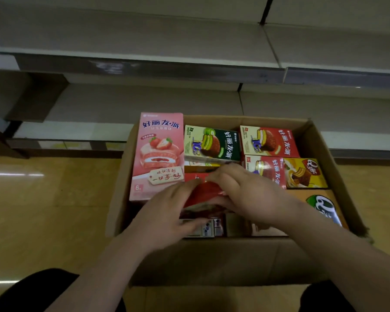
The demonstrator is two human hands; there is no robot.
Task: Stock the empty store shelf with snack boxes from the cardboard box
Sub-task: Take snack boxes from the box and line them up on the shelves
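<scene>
Both hands (167, 212) (245, 194) gripping red box (203, 194), pink box (158, 154) beside

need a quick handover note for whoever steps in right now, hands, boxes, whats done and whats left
Left hand: grips the left side of a red snack box inside the cardboard box, thumb at its near edge.
Right hand: fingers curled over the same red snack box from the right.
The cardboard box sits on the floor in front of the shelf. It holds a pink strawberry box at the left, a green box, two more red boxes at the back right, plus yellow and orange ones.
Done: no box visible on the shelf yet.
Left: lift out the red snack box, shelve it, then the rest.
</scene>
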